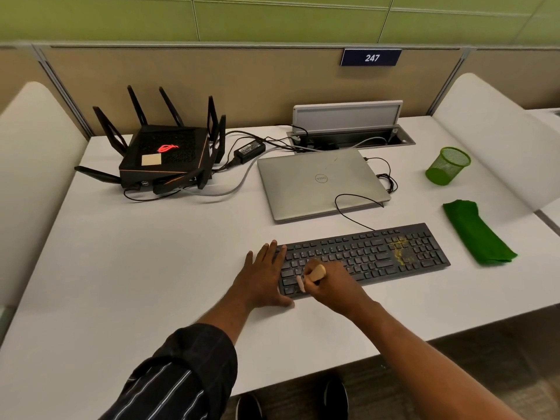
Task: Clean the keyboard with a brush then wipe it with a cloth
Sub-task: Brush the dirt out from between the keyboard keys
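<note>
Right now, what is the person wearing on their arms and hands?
Both hands are bare: no gloves, rings or watch visible. The left arm has a black sleeve with thin white stripes, pushed up the forearm. The right arm shows no sleeve in view.

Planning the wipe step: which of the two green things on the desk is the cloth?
The flat folded green cloth lying just right of the black keyboard; the other, farther back, is an upright green mesh cup.

Office cubicle, partition (212, 86), desk no. sign (371, 57), laptop (321, 183)

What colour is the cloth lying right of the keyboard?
Green cloth, clearest in the head view.
</note>
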A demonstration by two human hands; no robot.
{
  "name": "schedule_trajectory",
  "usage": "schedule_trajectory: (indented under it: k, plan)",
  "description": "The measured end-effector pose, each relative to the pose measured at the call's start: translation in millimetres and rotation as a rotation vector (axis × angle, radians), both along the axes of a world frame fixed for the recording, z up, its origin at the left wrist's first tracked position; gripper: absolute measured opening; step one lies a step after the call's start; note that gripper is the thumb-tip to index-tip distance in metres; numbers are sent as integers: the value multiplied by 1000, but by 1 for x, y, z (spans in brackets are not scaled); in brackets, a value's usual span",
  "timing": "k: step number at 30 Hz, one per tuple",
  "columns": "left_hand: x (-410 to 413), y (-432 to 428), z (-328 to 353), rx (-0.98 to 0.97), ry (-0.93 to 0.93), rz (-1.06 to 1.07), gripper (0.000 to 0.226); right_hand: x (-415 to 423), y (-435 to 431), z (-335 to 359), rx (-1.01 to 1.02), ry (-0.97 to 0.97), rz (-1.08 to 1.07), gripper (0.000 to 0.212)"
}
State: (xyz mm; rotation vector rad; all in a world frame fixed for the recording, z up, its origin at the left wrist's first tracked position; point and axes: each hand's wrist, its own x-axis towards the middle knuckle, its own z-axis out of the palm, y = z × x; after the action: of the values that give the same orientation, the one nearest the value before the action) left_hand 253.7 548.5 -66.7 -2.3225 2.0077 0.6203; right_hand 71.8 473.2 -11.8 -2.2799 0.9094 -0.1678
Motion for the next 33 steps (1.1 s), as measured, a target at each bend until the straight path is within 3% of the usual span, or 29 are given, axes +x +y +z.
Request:
schedule_trajectory:
  k: [4,9,21,33]
  plan:
    - [2,1,-1,-3,12,1,131,2,1,0,16,63,42,14]
    - [3,2,1,8,9,-5,131,12,2,2,43,-28,52,9]
    - [4,1,5,13,33,-15,138,8,5,0,31,-1,195,8]
    - [-45,-45,12,-29,-78,-130,132,-98,-56,-4,-65,138,-237,16]
